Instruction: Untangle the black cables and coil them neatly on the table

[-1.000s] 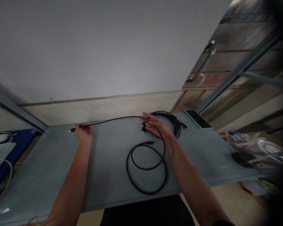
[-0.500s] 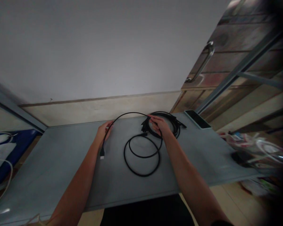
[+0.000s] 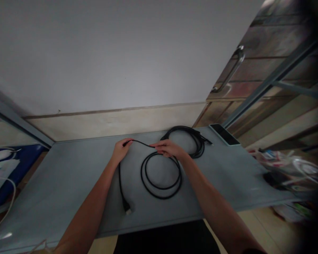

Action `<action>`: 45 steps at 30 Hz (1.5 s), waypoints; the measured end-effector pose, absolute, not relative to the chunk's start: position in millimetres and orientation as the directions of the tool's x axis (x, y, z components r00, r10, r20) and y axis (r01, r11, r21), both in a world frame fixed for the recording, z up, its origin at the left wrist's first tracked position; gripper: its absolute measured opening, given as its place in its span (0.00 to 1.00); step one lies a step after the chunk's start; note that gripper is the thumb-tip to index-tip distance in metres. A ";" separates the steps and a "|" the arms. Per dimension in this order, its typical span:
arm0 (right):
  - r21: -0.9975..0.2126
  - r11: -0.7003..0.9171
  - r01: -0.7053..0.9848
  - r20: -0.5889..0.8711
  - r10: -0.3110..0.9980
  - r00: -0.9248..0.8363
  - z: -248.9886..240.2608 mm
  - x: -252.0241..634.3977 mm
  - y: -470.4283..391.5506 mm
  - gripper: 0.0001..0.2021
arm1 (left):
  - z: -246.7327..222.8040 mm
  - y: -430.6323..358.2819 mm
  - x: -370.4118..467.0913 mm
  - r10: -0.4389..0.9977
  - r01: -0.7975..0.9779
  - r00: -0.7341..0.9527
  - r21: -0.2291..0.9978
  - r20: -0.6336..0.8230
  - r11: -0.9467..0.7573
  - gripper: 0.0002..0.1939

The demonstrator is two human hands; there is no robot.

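Dim, flat indoor light, soft grey cast on the wall (image 3: 122, 53), faint glare on the door handle (image 3: 231, 70), weak shadows on the table (image 3: 55, 183), wide-angle bending at the edges, dark vignette at right, overall soft and slightly blurred

Table (image 3: 69, 183): bears all items below.
Cable (image 3: 161, 176): coiled loops lie on the table, just below and nearer than the right hand's fingers (image 3: 159, 145); one strand runs from those fingers left to the left hand's fingers (image 3: 125, 144), then drops nearer, its plug end (image 3: 127, 208) near the table's front edge.
Second cable bundle (image 3: 193, 141): behind and right of the right hand's fingers.
Phone (image 3: 224, 134): farther right, at the table's far right corner.
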State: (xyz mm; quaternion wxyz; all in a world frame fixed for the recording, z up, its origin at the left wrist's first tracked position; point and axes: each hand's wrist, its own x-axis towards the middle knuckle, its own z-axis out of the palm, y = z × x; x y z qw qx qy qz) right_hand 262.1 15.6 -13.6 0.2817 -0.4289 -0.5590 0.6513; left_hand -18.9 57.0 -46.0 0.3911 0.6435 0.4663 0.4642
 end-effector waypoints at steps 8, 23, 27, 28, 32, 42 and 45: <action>-0.910 -0.282 -0.304 -0.120 0.881 -0.457 -14.2 265.1 15.5 0.30 | -34.3 69.8 -62.1 0.989 0.086 -0.144 0.996 0.029 -0.017 0.14; -0.936 -0.277 0.219 -0.351 0.782 -0.515 -18.7 249.9 13.9 0.18 | -39.3 61.0 -45.9 0.910 0.628 0.355 0.666 0.215 -0.403 0.16; -0.927 -0.328 0.180 -0.367 0.705 -0.607 -15.4 259.4 14.1 0.22 | -38.0 62.4 -49.1 0.903 0.636 0.377 0.651 0.208 -0.415 0.16; -0.944 -0.320 0.076 -0.303 0.758 -0.577 -14.2 261.9 14.7 0.24 | -37.0 63.9 -52.7 0.921 0.651 0.317 0.654 0.227 -0.385 0.16; -0.930 -0.193 -0.314 -0.088 0.944 -0.319 -11.7 269.2 19.2 0.28 | -30.8 69.8 -71.3 0.957 0.707 0.072 0.663 0.281 -0.248 0.16; -0.989 -0.109 0.104 -0.136 0.946 -0.296 -18.0 256.7 17.3 0.17 | -35.1 58.6 -48.6 0.909 0.761 0.308 0.501 0.279 -0.412 0.23; -0.970 -0.188 0.157 -0.243 0.812 -0.531 -21.2 247.9 12.5 0.20 | -34.7 51.5 -34.9 0.872 0.705 0.446 0.521 0.202 -0.481 0.20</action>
